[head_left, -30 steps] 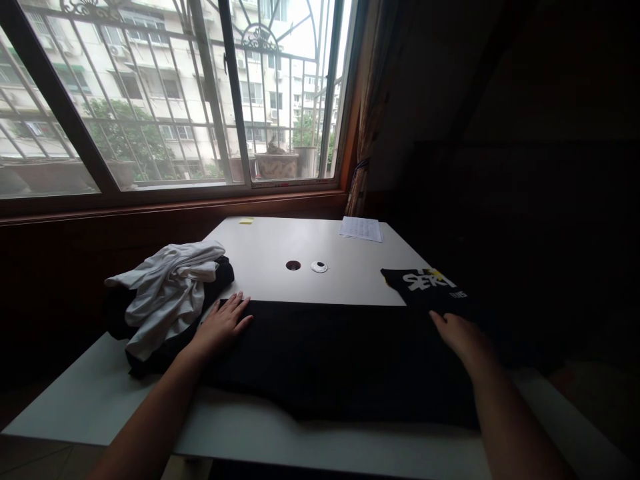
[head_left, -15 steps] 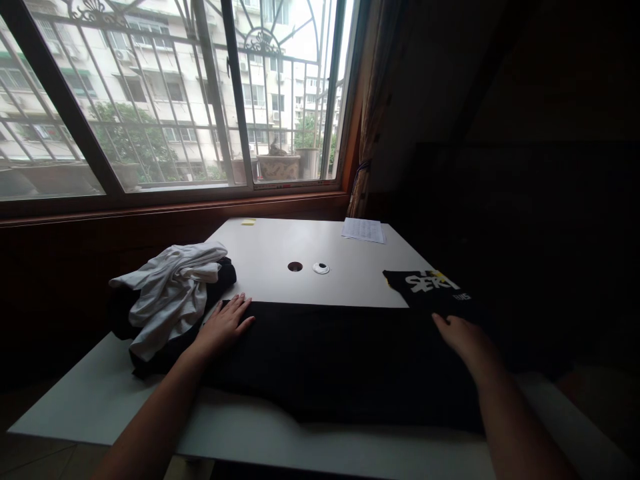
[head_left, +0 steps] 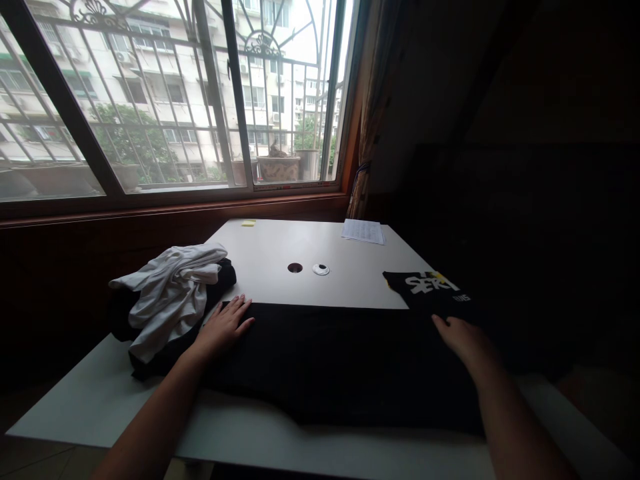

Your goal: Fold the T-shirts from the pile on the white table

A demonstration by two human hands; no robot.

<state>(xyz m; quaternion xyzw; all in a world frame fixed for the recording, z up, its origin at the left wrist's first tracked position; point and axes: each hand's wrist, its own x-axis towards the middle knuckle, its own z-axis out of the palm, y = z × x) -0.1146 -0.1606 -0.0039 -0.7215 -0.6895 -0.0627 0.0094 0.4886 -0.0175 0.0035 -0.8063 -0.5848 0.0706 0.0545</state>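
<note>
A wide sliding window [head_left: 175,100] filled the upper left, its daylight falling across a white table [head_left: 280,240] with a round hole [head_left: 295,268] in its top. Outside stood a metal grille [head_left: 263,45], planters [head_left: 277,168], trees [head_left: 133,143] and a pale apartment block [head_left: 259,115]. A reddish-brown wooden sill [head_left: 300,201] ran beneath, above a dark wall [head_left: 100,243]. A tied curtain [head_left: 367,133] hung at the window's right; beyond it the room sank into deep shadow, and a tiled floor [head_left: 43,462] showed at lower left

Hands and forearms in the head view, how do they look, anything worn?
The left hand and right hand are gloveless; no ring shows, though the right one is partly hidden. The left forearm and right forearm are bare, with no sleeve, watch or bracelet in view.
</note>
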